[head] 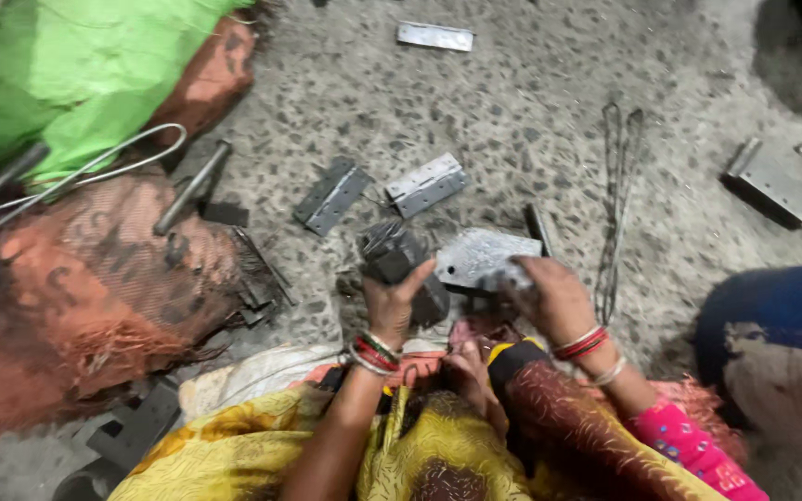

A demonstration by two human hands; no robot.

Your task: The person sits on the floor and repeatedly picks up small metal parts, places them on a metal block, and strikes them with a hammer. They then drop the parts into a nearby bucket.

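Note:
My left hand (392, 301) grips a dark metal block (399, 260) held just above the speckled floor. To its right, my right hand (549, 295) holds a flat grey metal hinge plate (480, 257) by its near edge, close against the block. Bangles circle both wrists. Two more hinge plates (331, 195) (427, 184) lie on the floor just beyond my hands. My lap in yellow and patterned cloth fills the lower middle of the view.
An orange mesh sack (95, 278) and a green sack (76, 74) lie at left, with a metal rod (192, 187) and wire. A bent wire loop (619, 195) lies at right. Another plate (434, 36) sits far off, a metal bracket (772, 181) at right, another person's blue-clad knee (782, 315) beside it.

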